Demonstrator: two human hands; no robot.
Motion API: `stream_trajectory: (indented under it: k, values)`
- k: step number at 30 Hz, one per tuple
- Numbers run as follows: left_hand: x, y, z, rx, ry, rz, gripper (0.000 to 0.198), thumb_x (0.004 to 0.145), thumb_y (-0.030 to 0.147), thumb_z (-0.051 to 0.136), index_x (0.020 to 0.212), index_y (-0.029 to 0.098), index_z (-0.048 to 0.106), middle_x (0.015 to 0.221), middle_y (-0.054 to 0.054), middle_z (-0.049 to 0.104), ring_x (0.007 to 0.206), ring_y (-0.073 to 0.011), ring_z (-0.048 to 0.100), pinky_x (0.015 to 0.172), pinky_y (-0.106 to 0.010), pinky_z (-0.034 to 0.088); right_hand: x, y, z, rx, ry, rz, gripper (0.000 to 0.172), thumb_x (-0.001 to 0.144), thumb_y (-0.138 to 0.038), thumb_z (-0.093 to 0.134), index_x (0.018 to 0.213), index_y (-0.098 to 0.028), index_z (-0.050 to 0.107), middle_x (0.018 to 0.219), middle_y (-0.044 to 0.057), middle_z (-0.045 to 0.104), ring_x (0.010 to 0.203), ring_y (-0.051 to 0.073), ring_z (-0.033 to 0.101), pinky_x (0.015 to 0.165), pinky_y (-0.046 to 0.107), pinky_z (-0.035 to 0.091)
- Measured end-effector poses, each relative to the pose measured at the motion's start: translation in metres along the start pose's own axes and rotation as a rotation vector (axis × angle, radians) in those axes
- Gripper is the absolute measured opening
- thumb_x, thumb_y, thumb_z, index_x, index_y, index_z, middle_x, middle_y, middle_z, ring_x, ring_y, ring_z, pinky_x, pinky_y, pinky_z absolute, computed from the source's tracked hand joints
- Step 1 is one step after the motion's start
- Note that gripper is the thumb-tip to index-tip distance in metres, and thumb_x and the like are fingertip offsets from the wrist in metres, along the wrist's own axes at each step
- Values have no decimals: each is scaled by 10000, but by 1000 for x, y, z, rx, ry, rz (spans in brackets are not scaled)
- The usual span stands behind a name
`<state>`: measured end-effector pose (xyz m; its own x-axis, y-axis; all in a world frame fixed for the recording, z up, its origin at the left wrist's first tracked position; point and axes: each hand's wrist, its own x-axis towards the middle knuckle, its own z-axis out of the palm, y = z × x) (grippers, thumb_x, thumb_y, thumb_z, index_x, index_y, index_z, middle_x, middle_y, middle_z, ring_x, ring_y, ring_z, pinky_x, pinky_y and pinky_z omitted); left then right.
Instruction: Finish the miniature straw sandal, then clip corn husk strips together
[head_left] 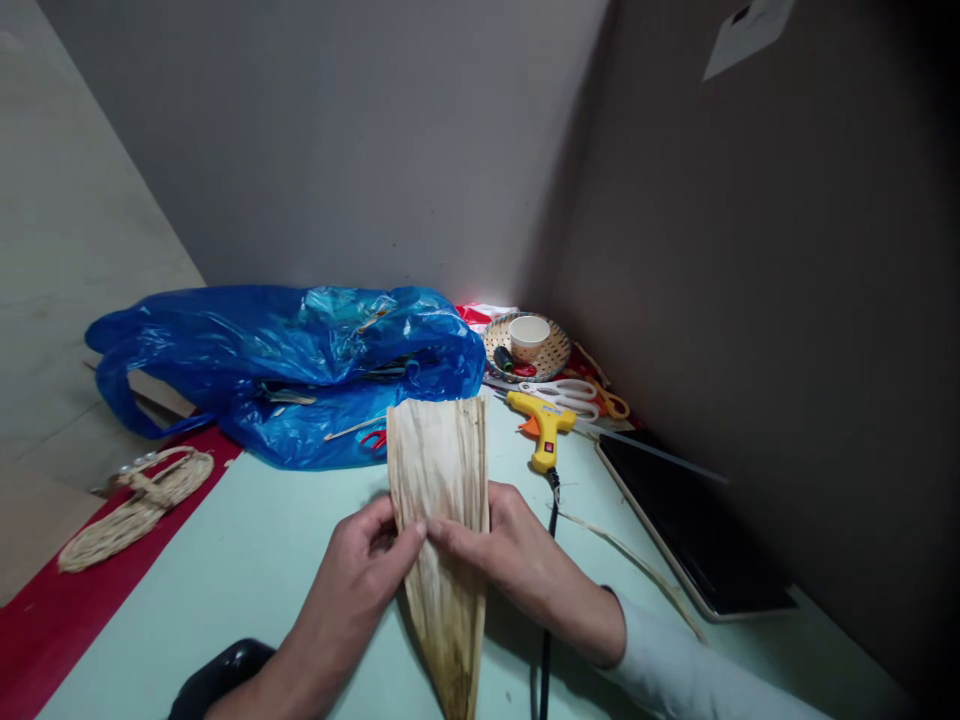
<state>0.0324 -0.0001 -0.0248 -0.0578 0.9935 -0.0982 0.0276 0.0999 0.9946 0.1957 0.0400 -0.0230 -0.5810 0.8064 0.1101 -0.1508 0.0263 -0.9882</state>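
A broad dried husk leaf (442,455), pale at its straight upper edge and brownish toward its narrow lower end, is held up over the table. My left hand (367,555) grips its left side, thumb on the front face and fingers behind. On the other side, my right hand (499,540) grips it the same way, and the two thumb tips meet near the leaf's middle. The fingers behind the leaf are mostly hidden. Just past my right hand lies a yellow glue gun (546,425) with a black cord.
A blue plastic bag (300,350) sprawls across the back left. A woven straw sandal (139,505) lies on red cloth at left. Behind the glue gun are white-handled scissors (566,395) and a woven tray (556,355) holding a white bowl (529,335). A dark tablet (697,530) rests at right.
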Motion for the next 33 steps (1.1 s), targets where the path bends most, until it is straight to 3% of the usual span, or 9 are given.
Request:
stream_trajectory:
  k: [12, 24, 30, 33]
  values:
    - [-3, 1, 1, -5, -25, 36, 268, 761, 346, 742, 960, 169, 776, 912, -63, 799, 836, -278, 713, 750, -322, 551, -3, -7, 1, 61, 6, 79, 371, 815, -418, 736, 1030, -117, 770, 861, 45, 729, 817, 225, 654, 756, 294, 502]
    - [-4, 7, -1, -109, -151, -2, 315, 821, 350, 716, 1084, 181, 753, 1039, -68, 787, 983, -291, 684, 861, -351, 532, -4, -9, 0, 174, -46, 133, 333, 800, -355, 751, 1034, -118, 762, 843, 33, 714, 811, 185, 621, 763, 262, 477]
    - [-7, 12, 0, -279, -243, -107, 267, 873, 279, 662, 1117, 195, 733, 1016, -59, 773, 997, -262, 661, 934, -373, 491, -4, -7, -3, 284, -72, 136, 292, 811, -322, 737, 1037, -138, 738, 903, 37, 699, 828, 175, 605, 772, 262, 464]
    - [-5, 10, -1, -493, -300, -178, 187, 897, 212, 635, 1050, 207, 744, 921, -37, 743, 945, -212, 635, 906, -316, 472, -3, -6, -5, 348, -89, 155, 200, 804, -313, 728, 900, -137, 719, 859, 29, 665, 778, 159, 574, 729, 246, 449]
